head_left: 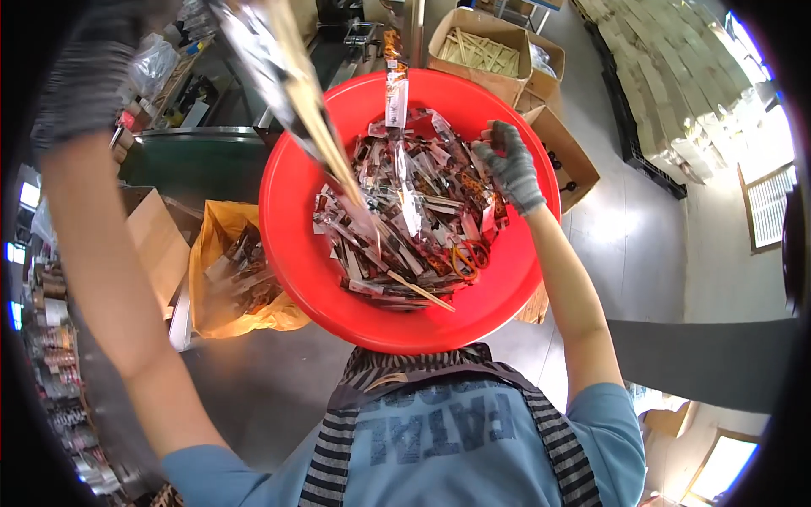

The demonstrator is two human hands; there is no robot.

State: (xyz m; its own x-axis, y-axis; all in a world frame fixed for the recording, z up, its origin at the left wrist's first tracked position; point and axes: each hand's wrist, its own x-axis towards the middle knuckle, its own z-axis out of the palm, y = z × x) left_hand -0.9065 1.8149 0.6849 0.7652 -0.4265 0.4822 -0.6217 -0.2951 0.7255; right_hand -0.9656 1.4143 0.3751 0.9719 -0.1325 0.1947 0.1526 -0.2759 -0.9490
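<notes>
A large red basin in front of me holds a heap of slim printed plastic packets. Raised at the upper left, my left hand wears a dark knit glove; motion blur and the picture's edge hide its fingers. Near it, a blurred bundle of pale sticks and clear wrapping slants down into the basin; what holds its top is hidden. My right hand, in a grey glove with bare fingertips, hovers at the basin's right inner side, fingers apart and nothing visible in them. Orange-handled scissors lie on the heap.
A strip of packets hangs over the basin's far rim. Left of the basin stands an orange bag with more packets. Beyond it, a cardboard box holds pale sticks. Another open box stands right, near stacked pale bundles.
</notes>
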